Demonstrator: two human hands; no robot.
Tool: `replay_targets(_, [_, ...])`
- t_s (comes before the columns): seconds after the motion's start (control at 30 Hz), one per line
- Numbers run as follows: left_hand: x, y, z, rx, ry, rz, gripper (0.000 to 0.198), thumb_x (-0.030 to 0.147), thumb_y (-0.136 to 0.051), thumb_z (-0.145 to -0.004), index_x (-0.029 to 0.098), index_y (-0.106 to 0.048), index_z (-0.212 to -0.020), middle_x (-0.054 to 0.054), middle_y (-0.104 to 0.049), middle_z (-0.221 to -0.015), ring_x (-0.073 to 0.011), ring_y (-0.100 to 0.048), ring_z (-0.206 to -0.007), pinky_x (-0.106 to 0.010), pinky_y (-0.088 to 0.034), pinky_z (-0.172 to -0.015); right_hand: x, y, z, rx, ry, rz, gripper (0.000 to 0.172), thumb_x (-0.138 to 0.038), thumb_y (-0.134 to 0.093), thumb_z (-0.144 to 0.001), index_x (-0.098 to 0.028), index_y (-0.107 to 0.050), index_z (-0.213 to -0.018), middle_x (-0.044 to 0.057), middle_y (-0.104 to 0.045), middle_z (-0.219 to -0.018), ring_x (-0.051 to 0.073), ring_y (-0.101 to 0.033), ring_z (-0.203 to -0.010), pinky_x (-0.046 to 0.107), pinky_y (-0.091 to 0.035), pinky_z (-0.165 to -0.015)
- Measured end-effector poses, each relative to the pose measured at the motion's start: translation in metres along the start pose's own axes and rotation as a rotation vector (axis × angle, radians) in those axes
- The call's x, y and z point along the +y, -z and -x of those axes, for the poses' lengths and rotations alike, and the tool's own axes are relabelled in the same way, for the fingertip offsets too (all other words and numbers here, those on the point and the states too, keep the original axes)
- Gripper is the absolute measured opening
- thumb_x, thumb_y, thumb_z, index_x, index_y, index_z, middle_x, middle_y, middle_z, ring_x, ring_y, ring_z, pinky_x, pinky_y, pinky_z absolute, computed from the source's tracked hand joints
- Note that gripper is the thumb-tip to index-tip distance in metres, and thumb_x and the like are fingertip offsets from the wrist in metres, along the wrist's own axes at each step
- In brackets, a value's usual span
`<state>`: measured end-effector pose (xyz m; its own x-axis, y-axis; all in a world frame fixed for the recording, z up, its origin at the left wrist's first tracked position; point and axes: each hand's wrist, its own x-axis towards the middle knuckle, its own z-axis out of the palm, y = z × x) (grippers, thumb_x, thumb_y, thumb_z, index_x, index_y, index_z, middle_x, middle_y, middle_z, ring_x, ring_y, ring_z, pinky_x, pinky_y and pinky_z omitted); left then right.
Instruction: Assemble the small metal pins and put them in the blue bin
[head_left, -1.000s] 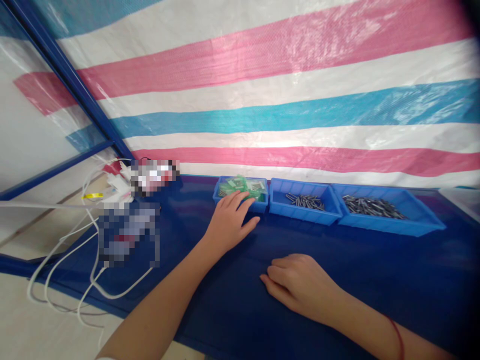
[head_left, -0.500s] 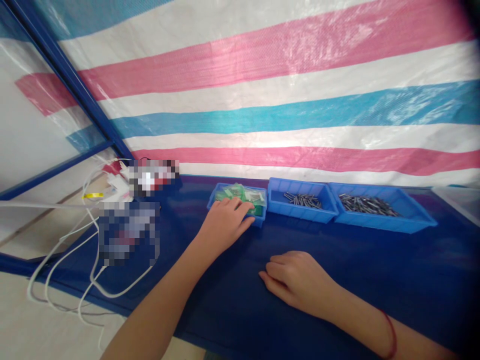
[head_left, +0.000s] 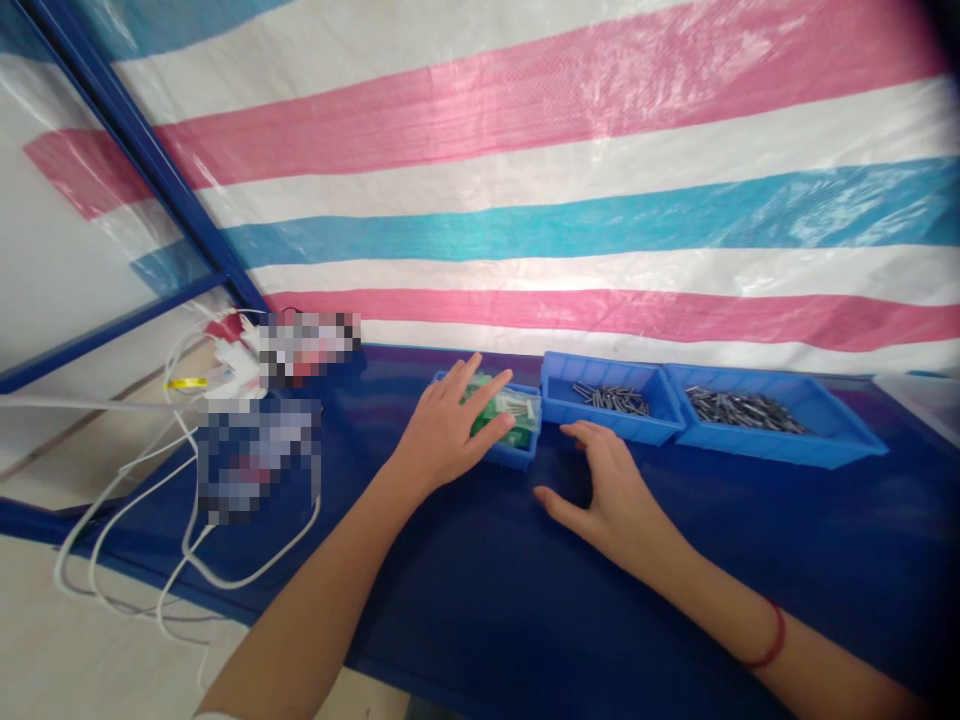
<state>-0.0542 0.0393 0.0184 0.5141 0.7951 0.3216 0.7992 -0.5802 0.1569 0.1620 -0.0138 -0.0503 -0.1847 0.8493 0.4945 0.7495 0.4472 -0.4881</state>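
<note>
My left hand (head_left: 454, 420), fingers spread, is over the left side of a small blue bin (head_left: 517, 460). In that bin lie green and clear plastic pieces (head_left: 499, 405), partly covered by the hand. Whether the fingers touch the bin or its contents I cannot tell. My right hand (head_left: 600, 485) is over the table in front of the middle blue bin (head_left: 555, 410), thumb and fingers apart, with nothing between them. Several thin metal pins (head_left: 611, 397) lie in the middle bin.
A larger blue bin (head_left: 847, 425) with a pile of small metal parts (head_left: 746, 410) stands at the right. White cables (head_left: 191, 560) loop over the left edge of the dark blue table (head_left: 480, 600). A striped plastic sheet (head_left: 525, 190) hangs behind, beside a blue metal frame (head_left: 161, 190).
My left hand has spread its fingers and shifted slightly. From a curled position, my right hand has opened and moved forward towards the bins.
</note>
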Motion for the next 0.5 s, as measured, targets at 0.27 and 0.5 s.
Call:
replay_targets(0.27, [0.011, 0.003, 0.005, -0.083, -0.008, 0.014, 0.050, 0.051, -0.032, -0.096, 0.027, -0.044, -0.138, -0.009, -0.050, -0.135, -0.0247, -0.045, -0.125, -0.043, -0.034, -0.106, 0.000, 0.000, 0.003, -0.077, -0.069, 0.017, 0.075, -0.045, -0.064, -0.077, -0.014, -0.032, -0.136, 0.019, -0.053, -0.126, 0.033, -0.052, -0.116, 0.050, -0.042, -0.094])
replay_targets(0.5, [0.008, 0.009, 0.003, -0.062, 0.011, -0.020, 0.055, 0.058, -0.035, -0.092, 0.027, -0.044, -0.137, -0.009, -0.045, -0.139, -0.0276, -0.039, -0.129, -0.046, -0.031, -0.108, -0.001, 0.002, 0.002, -0.117, -0.055, 0.053, 0.075, -0.046, -0.061, -0.079, -0.014, -0.031, -0.139, 0.018, -0.054, -0.128, 0.032, -0.052, -0.116, 0.048, -0.042, -0.095])
